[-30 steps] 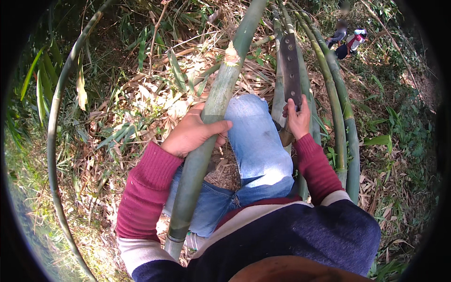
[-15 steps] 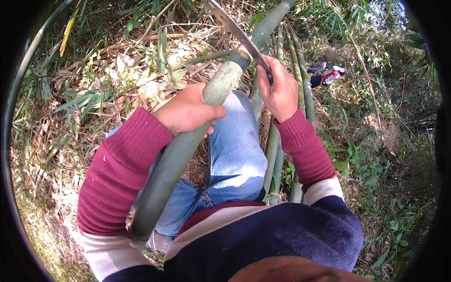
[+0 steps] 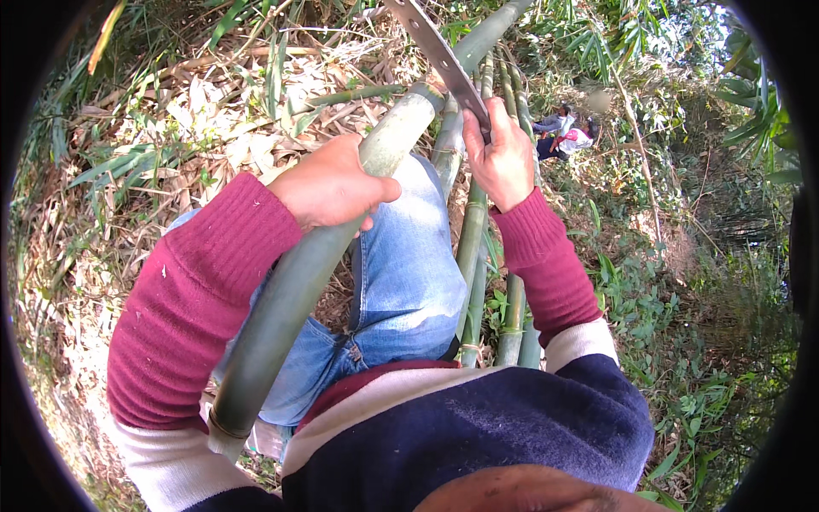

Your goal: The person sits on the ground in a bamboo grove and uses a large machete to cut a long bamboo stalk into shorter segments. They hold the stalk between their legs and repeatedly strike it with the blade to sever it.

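A thick green bamboo pole (image 3: 299, 269) slants across my lap, from beside my left sleeve up toward the top right. My left hand (image 3: 328, 183) is closed round it, thumb over its upper side. A paler stretch of the pole leads up to a brownish node ring. My right hand (image 3: 502, 160) grips a machete (image 3: 442, 58), a long flat metal blade with holes in it; its handle is mostly hidden by my fingers. The blade slants up to the left and crosses over the bamboo just past the node. Whether it touches the pole I cannot tell.
Several more bamboo poles (image 3: 471, 239) lie lengthwise to the right of my jeans leg (image 3: 409, 264). Dry leaf litter (image 3: 213, 111) covers the ground at the left, green undergrowth (image 3: 640, 316) the right. People (image 3: 563, 136) are farther off at the upper right.
The view has shifted a little, so most things sit farther left. The machete looks slightly more upright against the pole. Both hands keep their grips.
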